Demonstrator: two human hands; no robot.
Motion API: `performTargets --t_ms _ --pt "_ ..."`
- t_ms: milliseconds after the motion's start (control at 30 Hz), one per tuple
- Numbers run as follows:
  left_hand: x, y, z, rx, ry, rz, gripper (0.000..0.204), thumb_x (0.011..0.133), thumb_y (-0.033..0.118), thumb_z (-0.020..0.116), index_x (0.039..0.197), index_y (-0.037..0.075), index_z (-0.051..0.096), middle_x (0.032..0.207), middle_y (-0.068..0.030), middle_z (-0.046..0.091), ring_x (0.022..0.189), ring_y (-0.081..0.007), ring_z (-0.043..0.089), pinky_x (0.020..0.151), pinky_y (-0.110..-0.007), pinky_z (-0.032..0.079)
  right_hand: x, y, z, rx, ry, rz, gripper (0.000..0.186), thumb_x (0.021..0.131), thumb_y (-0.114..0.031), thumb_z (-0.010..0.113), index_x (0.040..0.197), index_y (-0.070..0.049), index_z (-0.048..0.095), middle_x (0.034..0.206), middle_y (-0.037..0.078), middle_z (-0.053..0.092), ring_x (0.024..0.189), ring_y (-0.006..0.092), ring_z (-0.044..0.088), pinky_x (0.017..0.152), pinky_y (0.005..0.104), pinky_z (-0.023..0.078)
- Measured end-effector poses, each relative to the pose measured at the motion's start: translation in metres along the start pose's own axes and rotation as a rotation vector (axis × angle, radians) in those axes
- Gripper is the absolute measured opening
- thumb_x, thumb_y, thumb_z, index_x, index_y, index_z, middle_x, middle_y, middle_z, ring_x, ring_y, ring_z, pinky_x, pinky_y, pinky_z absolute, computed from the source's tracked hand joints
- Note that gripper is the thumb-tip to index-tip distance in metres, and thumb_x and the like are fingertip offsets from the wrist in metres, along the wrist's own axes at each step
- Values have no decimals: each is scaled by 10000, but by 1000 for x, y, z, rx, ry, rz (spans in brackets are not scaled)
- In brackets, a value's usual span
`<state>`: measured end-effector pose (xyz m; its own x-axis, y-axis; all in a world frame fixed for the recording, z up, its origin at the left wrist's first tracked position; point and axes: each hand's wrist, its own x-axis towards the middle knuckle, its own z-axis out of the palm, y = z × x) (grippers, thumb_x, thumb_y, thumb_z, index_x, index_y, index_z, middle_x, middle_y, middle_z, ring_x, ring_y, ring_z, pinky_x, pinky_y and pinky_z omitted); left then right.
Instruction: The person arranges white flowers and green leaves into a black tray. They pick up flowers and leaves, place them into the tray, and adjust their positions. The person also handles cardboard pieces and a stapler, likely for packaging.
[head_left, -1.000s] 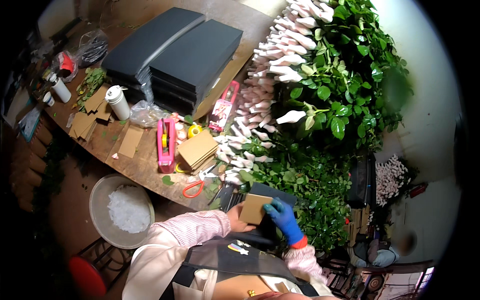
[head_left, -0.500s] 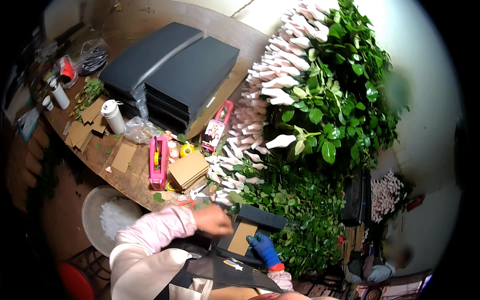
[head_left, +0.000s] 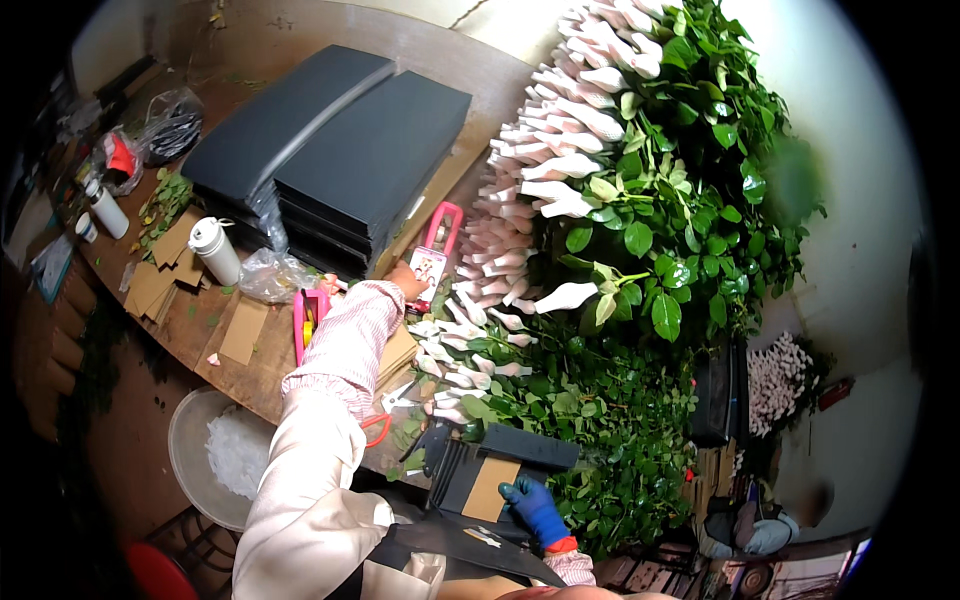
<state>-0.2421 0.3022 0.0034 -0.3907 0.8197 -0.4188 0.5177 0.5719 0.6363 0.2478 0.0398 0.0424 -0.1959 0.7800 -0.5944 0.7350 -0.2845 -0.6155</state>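
My left hand (head_left: 405, 281), bare, is stretched forward at the edge of a phone (head_left: 428, 270) with a lit picture on it. The fingers look extended, and I see nothing held in them. My right hand (head_left: 532, 507), in a blue glove, grips the edge of a tan cardboard piece (head_left: 491, 488), thumb on top. This cardboard lies over a dark folded sheet (head_left: 455, 483) close to my body. Partly covered by my left sleeve are a pink tape dispenser (head_left: 303, 325) and a stack of cardboard pieces (head_left: 396, 356). Scissors (head_left: 398, 397) lie beside that stack.
Big stacks of dark sheets (head_left: 370, 150) stand at the back of the wooden table. Roses with white-sleeved heads (head_left: 570, 165) and green leaves are piled on the right. A white bottle (head_left: 214, 250) stands left; a pale bin (head_left: 190, 470) sits below. Another person (head_left: 775, 530) is far right.
My left hand has moved forward from beside the dark sheet to the phone, its sleeve now covering part of the dispenser and cardboard stack. My right hand keeps its hold on the cardboard piece.
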Motion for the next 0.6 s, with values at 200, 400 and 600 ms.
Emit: performTargets --t_ms 200,400,600 --pt "15 -4 2 -285 56 0 848 920 492 658 1428 -122 368 1325 -329 578 1239 -425 585 1061 -435 439 1 -2 2 -15 10 -11 329 920 -351 744 896 -31 672 738 12 658 633 92 593 627 281 500" --pt "-108 22 -25 -516 309 367 704 970 447 592 1397 -92 446 1334 -310 567 1247 -420 554 1059 -432 411 -1 2 4 -15 23 11 309 923 -331 742 919 -28 685 738 14 659 625 90 590 625 286 503" --pt "-208 -21 -40 -296 526 732 424 932 158 650 1297 -35 554 1235 -195 615 1168 -336 597 1005 -384 456 3 -2 3 -55 -13 2 316 929 -331 734 948 -19 685 766 28 672 639 98 598 633 286 512"
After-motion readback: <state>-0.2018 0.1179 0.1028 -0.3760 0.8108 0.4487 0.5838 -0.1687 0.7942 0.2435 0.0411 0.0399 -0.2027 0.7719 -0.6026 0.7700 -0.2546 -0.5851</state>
